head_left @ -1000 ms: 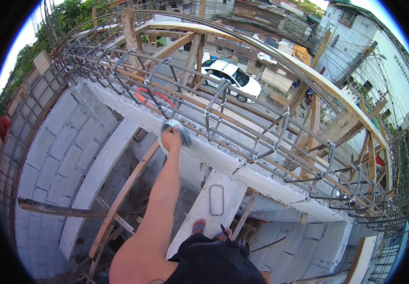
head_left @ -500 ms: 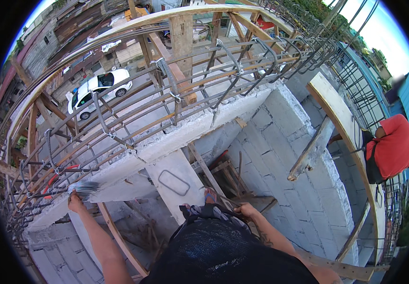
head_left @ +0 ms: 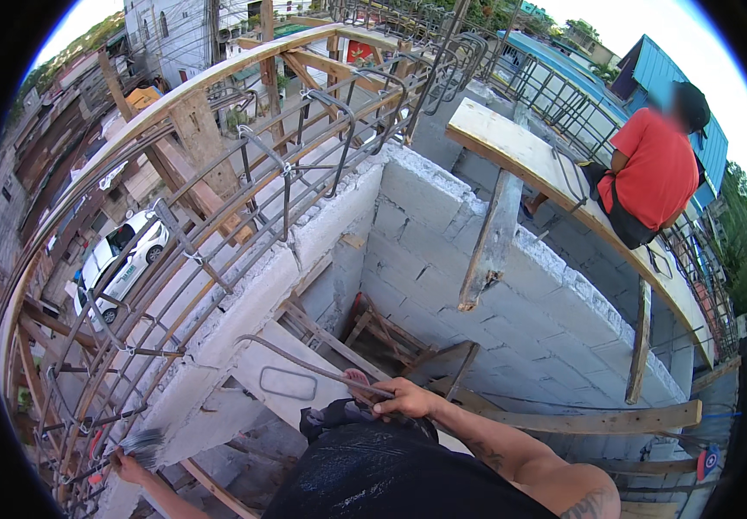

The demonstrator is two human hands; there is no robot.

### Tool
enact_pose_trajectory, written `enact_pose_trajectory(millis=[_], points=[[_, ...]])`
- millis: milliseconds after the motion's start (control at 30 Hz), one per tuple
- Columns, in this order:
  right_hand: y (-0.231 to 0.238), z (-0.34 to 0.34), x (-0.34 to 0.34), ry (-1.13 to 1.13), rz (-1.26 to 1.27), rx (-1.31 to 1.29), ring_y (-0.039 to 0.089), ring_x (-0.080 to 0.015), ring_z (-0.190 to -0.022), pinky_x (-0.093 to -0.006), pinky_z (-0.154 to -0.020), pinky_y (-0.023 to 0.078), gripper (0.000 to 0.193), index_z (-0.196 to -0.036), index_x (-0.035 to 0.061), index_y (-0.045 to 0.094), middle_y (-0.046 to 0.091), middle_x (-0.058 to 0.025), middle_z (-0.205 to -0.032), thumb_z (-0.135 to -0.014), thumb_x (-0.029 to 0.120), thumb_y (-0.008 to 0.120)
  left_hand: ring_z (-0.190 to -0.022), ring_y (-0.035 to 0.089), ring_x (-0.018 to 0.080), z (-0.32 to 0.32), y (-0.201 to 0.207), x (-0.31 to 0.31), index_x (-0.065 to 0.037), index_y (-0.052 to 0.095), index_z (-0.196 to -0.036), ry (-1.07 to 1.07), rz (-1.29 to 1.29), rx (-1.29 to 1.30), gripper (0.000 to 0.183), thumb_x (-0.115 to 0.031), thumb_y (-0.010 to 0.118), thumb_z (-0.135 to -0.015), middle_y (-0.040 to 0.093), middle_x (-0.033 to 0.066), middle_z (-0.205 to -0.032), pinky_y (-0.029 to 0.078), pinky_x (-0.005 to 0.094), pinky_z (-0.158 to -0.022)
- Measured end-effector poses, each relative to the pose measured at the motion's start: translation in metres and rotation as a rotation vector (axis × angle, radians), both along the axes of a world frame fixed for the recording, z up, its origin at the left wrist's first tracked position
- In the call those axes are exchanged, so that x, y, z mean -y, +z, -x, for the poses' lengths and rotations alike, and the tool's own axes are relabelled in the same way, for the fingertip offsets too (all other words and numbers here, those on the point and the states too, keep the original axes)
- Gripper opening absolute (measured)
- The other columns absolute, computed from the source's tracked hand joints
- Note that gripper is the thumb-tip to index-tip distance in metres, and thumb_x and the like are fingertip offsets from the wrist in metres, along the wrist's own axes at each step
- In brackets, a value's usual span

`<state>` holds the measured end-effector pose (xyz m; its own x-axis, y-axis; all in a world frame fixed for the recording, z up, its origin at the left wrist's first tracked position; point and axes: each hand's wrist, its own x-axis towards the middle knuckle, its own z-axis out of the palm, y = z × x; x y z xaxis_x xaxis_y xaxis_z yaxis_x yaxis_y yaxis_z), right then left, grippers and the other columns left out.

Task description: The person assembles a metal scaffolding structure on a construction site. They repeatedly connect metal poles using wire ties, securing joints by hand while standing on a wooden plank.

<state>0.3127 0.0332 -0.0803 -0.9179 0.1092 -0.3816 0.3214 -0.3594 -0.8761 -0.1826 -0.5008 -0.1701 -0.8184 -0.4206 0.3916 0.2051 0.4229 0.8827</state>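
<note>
My left hand (head_left: 131, 469) is closed around a bundle of thin grey tie wire (head_left: 141, 446), beside the rebar cage (head_left: 135, 350) along the top of the wall. In front of my waist, my right hand (head_left: 406, 400) grips a bent steel rod (head_left: 308, 367). The rod's curved end points left, over the board below me. On that board (head_left: 259, 356) lies a rectangular steel stirrup (head_left: 288, 384). One of my feet (head_left: 358, 378) shows beside the rod.
A block wall (head_left: 442, 251) drops into a deep opening with timber props (head_left: 378, 324). A wooden beam (head_left: 487, 246) juts over it. At right, a person in a red shirt (head_left: 654, 164) sits on a long board (head_left: 520, 156). A white car (head_left: 122, 264) stands far below.
My view has swung to the right, bringing the seated person further in. The rod in my right hand now stretches out leftward over the board. My left hand still holds the wire.
</note>
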Motion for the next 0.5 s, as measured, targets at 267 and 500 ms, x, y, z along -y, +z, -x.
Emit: enact_pose_trajectory(millis=[267,500], points=[[0.015,0.028,-0.005,0.083,-0.109,-0.025,0.050,-0.0142,-0.091,-0.0345,-0.087,0.037,0.064,-0.130,-0.0012,0.040,0.052,-0.0041,-0.086,-0.078,0.020,0.070,-0.083,0.057,0.0271,-0.036,-0.012,-0.017,0.003,0.060,-0.094,0.108,0.294,-0.264,0.024,-0.020,0.063,-0.088,0.061,0.0161,-0.090,0.045,0.0387,-0.073],[0.026,0.119,0.041,0.176,-0.297,-0.332,0.043,-0.0149,-0.070,-0.0304,-0.067,0.037,0.026,-0.103,0.0021,0.049,0.044,-0.0019,-0.075,-0.086,0.016,0.063,-0.088,0.060,0.0335,-0.134,0.050,-0.098,0.006,0.061,-0.101,-0.056,0.651,-0.269,0.027,-0.019,0.062,-0.089,0.064,0.0202,-0.094,0.048,0.0426,-0.080]])
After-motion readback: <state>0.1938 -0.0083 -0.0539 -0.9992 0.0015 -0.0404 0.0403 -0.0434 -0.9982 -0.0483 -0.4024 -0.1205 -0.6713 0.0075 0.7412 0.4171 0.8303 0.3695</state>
